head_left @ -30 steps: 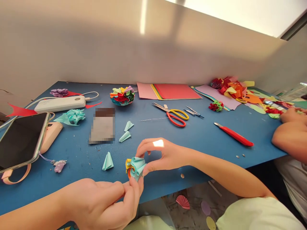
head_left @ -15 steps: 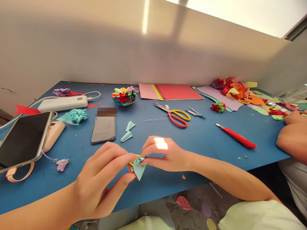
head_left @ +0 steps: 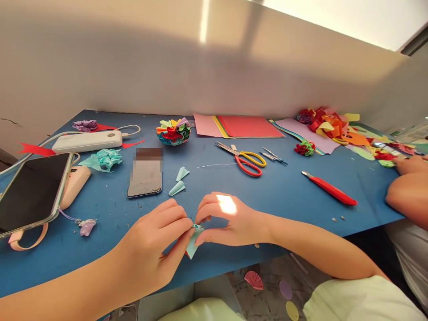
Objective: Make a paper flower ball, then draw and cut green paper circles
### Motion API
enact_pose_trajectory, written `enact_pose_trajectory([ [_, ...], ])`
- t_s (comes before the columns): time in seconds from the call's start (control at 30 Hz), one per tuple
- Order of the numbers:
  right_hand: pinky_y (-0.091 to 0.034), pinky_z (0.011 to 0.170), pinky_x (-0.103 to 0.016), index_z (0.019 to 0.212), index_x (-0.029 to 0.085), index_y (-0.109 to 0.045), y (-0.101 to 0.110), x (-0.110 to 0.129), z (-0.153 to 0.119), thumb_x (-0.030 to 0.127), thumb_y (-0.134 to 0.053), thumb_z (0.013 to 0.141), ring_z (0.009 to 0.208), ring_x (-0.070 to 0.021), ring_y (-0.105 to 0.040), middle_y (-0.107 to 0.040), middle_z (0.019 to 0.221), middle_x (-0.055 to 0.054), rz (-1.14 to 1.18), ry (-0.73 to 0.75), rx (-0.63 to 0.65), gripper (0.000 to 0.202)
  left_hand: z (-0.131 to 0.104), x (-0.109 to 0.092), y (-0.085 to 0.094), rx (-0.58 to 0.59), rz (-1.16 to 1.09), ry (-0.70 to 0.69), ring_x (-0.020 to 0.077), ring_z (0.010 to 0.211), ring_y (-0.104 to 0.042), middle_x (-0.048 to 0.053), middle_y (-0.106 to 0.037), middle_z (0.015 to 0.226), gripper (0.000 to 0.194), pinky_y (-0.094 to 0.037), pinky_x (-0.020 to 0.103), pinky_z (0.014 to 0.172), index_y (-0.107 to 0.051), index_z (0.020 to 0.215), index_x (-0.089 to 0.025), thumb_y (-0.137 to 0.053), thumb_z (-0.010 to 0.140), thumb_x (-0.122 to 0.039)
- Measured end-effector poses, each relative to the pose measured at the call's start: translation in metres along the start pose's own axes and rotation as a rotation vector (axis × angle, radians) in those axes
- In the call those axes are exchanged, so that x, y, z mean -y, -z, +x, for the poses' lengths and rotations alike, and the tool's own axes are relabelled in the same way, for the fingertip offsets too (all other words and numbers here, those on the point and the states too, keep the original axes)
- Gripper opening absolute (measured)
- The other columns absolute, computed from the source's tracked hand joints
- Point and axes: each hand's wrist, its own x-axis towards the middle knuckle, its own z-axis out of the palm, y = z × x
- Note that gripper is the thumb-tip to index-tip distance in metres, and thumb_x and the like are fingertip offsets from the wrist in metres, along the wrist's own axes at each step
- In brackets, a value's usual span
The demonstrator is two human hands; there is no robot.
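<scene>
Near the table's front edge, my left hand (head_left: pixel 157 245) pinches a small light-blue folded paper piece (head_left: pixel 194 243) between thumb and fingers. A bit of red-orange paper shows at its lower edge; the rest is covered by my fingers. My right hand (head_left: pixel 230 220) curls in from the other side, its fingertips closed at the paper's top and right edge. Just beyond my hands lie two small light-blue paper cones (head_left: pixel 177 188). Farther back sits a multicoloured ruffled paper ball (head_left: pixel 174 132).
Scissors (head_left: pixel 245 160) and a red-handled craft knife (head_left: pixel 329 188) lie on the blue table (head_left: pixel 274 200). A phone (head_left: pixel 145 174), a second phone (head_left: pixel 35 191) and a white power bank (head_left: pixel 88 141) are left. Coloured sheets (head_left: pixel 247 126) lie behind. Another person's arm (head_left: pixel 409 191) rests at right.
My left hand's thumb and fingers have closed together on the paper, covering the yellow and orange part that showed before. My right fingers have shifted slightly along its edge.
</scene>
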Motion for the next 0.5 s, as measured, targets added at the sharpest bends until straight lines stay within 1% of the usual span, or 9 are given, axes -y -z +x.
enact_pose_trajectory([
  [0.1, -0.046, 0.063, -0.02, 0.076, 0.015, -0.06, 0.0023, -0.0027, -0.0014, 0.029, -0.065, 0.085, 0.064, -0.0076, -0.052, -0.059, 0.069, 0.002, 0.073, -0.052, 0.03, 0.017, 0.0, 0.0001, -0.0009, 0.048, -0.013, -0.006, 0.0138, 0.066, -0.042, 0.003, -0.057, 0.073, 0.022, -0.039, 0.028, 0.057, -0.06, 0.088, -0.017, -0.049, 0.084, 0.001],
  [0.2, -0.047, 0.067, -0.02, 0.08, 0.016, -0.062, 0.0062, -0.0042, -0.0023, 0.025, -0.06, 0.088, 0.068, -0.0082, -0.055, -0.063, 0.074, 0.0, 0.12, -0.081, 0.089, 0.013, 0.001, 0.0001, -0.0003, 0.049, -0.005, -0.01, 0.014, 0.067, -0.043, 0.004, -0.057, 0.074, 0.02, -0.039, 0.027, 0.058, -0.06, 0.088, -0.015, -0.05, 0.083, 0.002],
  [0.27, -0.047, 0.068, -0.021, 0.084, 0.016, -0.063, 0.0075, -0.0039, -0.0026, 0.024, -0.059, 0.089, 0.069, -0.0085, -0.056, -0.064, 0.077, -0.001, 0.118, -0.084, 0.099, 0.011, 0.0011, 0.0004, 0.0, 0.051, 0.003, 0.002, 0.0138, 0.068, -0.043, 0.003, -0.056, 0.073, 0.018, -0.039, 0.027, 0.06, -0.059, 0.084, -0.015, -0.051, 0.084, 0.002],
  [0.4, -0.046, 0.062, -0.02, 0.08, 0.016, -0.063, 0.0048, -0.001, -0.003, 0.025, -0.062, 0.087, 0.063, -0.008, -0.054, -0.063, 0.071, 0.0, 0.047, -0.059, 0.018, 0.011, -0.0003, 0.0015, 0.0004, 0.083, 0.021, 0.041, 0.0133, 0.069, -0.041, 0.002, -0.052, 0.072, 0.018, -0.039, 0.027, 0.061, -0.055, 0.079, -0.015, -0.048, 0.086, -0.001],
  [0.5, -0.045, 0.059, -0.019, 0.078, 0.016, -0.062, 0.0023, 0.0021, -0.0028, 0.021, -0.06, 0.087, 0.061, -0.0082, -0.053, -0.062, 0.07, 0.0, 0.003, -0.049, -0.016, 0.011, -0.0012, 0.0026, 0.0017, 0.149, 0.003, 0.1, 0.014, 0.07, -0.04, 0.002, -0.049, 0.074, 0.016, -0.038, 0.027, 0.062, -0.052, 0.079, -0.016, -0.045, 0.089, -0.005],
])
